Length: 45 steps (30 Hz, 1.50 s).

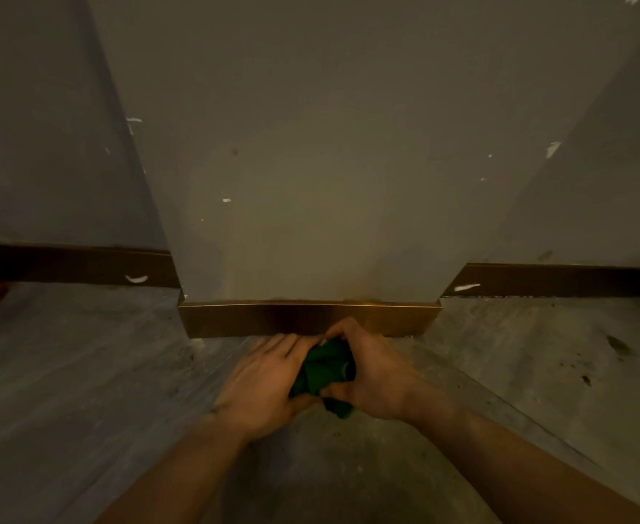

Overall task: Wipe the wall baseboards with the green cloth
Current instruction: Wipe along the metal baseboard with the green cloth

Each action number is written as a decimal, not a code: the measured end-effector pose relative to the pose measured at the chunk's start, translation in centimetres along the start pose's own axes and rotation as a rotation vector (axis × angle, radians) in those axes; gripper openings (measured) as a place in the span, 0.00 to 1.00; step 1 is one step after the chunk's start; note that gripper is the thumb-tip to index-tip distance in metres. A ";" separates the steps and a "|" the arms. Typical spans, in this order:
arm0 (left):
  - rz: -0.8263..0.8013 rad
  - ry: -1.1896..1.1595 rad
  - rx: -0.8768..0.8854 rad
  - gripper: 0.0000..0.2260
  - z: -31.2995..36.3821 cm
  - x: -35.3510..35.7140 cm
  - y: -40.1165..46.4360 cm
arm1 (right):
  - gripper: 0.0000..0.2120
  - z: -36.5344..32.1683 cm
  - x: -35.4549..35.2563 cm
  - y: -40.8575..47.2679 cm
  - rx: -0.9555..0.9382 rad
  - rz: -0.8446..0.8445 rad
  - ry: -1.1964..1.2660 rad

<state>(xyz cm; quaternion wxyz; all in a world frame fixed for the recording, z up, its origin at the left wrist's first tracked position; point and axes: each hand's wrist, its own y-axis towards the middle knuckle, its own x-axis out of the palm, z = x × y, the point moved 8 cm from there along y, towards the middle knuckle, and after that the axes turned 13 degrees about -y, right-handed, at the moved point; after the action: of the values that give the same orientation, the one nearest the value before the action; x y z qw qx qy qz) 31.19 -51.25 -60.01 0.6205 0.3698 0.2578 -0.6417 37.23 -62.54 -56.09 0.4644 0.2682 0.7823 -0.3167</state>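
Forearms reach in from below, and both my hands meet low over the floor (84,391). My left hand (262,380) curls its grip round one side of the green cloth (324,366); my right hand (371,372) closes round the other, bunching it. It looks soft, light and limp, so I judge a full-palm wad better than a pinch. Just beyond it runs the baseboard (265,319), hard and glossy, under the wall (311,164).
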 end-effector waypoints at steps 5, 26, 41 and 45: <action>0.002 0.190 0.016 0.22 1.3 -1.4 -0.2 | 0.28 -0.5 -0.3 -0.4 -0.056 0.000 -0.085; 0.031 0.263 0.165 0.19 8.0 -7.8 6.3 | 0.25 -1.1 -10.6 -2.5 -0.097 0.230 -0.484; 0.084 -0.001 0.362 0.18 18.2 -11.1 14.6 | 0.27 2.4 -24.7 -5.9 0.026 0.142 -0.682; 0.049 0.077 0.385 0.19 19.4 -9.9 15.7 | 0.27 5.2 -24.4 -6.3 0.018 0.132 -0.614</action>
<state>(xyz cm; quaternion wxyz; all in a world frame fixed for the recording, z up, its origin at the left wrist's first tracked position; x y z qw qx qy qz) 43.30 -62.10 -38.65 0.5437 0.5119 0.1448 -0.6492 46.01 -73.59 -34.55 0.6963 0.2144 0.5834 -0.3591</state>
